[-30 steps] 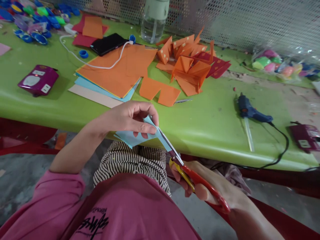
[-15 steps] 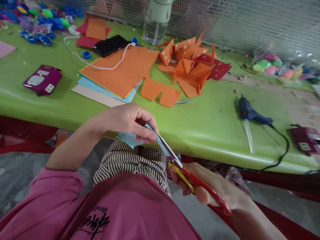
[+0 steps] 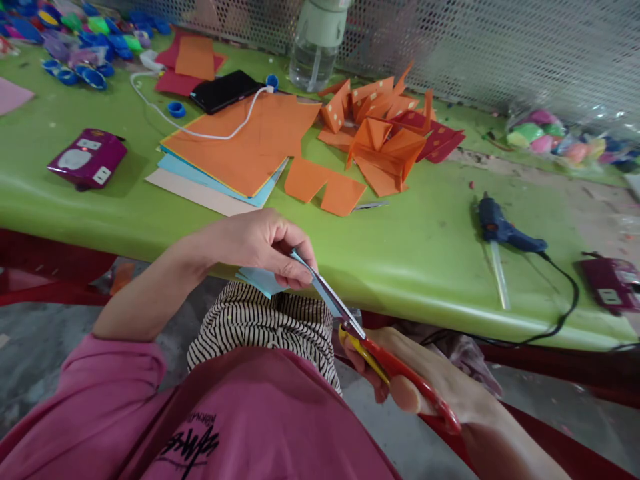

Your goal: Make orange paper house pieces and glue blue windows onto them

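Note:
Just off the table's front edge, my left hand [image 3: 273, 250] pinches a folded piece of light blue paper [image 3: 263, 280] between thumb and fingers. Part of the paper is hidden behind the hand. My right hand [image 3: 395, 367] grips a pair of scissors [image 3: 370, 350] with red and yellow handles. Their blades point up and left, lying along the blue paper close to my left fingertips. How far the blades are parted is hard to see.
On the green table [image 3: 425, 267] lie a sheet stack [image 3: 240, 147] topped with orange, folded orange pieces [image 3: 385, 147], a phone [image 3: 227, 91], a glue gun [image 3: 505, 227] and a purple power socket [image 3: 87, 158]. A water bottle [image 3: 317, 50] stands at the back.
The view has shifted slightly. Both hands keep nearly the same place on the paper and scissors; the scissor handles look a little closer together.

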Motion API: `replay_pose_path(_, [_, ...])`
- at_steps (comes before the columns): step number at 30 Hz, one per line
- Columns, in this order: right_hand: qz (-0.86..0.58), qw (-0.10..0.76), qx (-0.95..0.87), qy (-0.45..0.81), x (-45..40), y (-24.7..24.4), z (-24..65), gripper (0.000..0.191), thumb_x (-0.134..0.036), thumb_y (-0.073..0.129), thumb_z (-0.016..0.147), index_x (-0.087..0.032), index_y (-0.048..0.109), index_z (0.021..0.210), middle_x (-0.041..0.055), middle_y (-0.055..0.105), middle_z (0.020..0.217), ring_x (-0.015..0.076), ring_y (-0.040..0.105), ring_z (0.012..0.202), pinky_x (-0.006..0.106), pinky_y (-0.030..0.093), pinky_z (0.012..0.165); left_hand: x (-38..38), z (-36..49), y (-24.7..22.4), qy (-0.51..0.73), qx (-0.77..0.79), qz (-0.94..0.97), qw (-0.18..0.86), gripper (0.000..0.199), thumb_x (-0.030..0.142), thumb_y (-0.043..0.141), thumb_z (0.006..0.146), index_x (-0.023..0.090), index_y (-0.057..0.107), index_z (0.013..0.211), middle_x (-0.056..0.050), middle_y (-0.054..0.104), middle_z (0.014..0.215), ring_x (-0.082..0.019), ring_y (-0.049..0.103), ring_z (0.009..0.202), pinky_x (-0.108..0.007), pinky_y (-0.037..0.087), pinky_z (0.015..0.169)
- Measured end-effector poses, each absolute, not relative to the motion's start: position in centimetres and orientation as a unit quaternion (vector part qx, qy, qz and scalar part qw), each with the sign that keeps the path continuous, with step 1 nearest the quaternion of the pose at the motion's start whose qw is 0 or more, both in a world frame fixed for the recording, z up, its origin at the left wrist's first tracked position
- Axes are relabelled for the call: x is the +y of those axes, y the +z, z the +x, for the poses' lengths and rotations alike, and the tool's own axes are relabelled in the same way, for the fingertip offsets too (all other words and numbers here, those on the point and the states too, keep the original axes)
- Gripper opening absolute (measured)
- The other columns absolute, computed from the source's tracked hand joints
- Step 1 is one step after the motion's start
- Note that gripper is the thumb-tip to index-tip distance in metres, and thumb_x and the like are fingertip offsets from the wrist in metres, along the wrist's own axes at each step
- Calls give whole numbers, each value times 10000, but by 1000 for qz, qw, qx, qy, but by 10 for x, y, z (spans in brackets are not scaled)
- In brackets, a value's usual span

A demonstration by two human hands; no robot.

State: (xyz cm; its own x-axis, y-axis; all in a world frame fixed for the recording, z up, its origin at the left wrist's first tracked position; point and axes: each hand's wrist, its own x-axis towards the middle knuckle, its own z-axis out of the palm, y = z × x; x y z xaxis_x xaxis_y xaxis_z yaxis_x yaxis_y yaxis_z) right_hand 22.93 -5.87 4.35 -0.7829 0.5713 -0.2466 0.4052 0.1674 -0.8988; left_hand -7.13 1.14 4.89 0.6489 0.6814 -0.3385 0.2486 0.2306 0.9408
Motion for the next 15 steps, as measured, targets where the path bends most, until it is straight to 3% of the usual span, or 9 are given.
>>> replay_pose_path(3, [-355, 84, -711, 601, -60, 42, 231, 633, -868, 497, 805, -239, 553, 765, -25, 559, 630, 129, 471, 522, 280, 380, 480, 11, -72, 49, 162, 381, 596, 689, 113, 293, 793, 727, 217, 789, 811, 20, 742, 685, -109, 673, 627, -197, 510, 599])
replay_pose_path(9, [-339, 99, -723, 594, -61, 39, 232, 626, -847, 488, 833, -230, 592, 825, -12, 576, 706, 127, 462, 589, 272, 385, 542, 13, -71, 52, 142, 376, 608, 685, 88, 264, 802, 724, 218, 796, 799, 31, 731, 637, -89, 658, 572, -158, 472, 540])
replay_pose_path(15, [-366, 103, -678, 629, -63, 40, 235, 595, -830, 572, 807, -240, 609, 878, 6, 607, 750, 148, 512, 632, 269, 412, 539, 12, -73, 53, 141, 367, 593, 703, 141, 279, 769, 796, 234, 804, 925, 26, 760, 712, -73, 644, 507, -146, 432, 465])
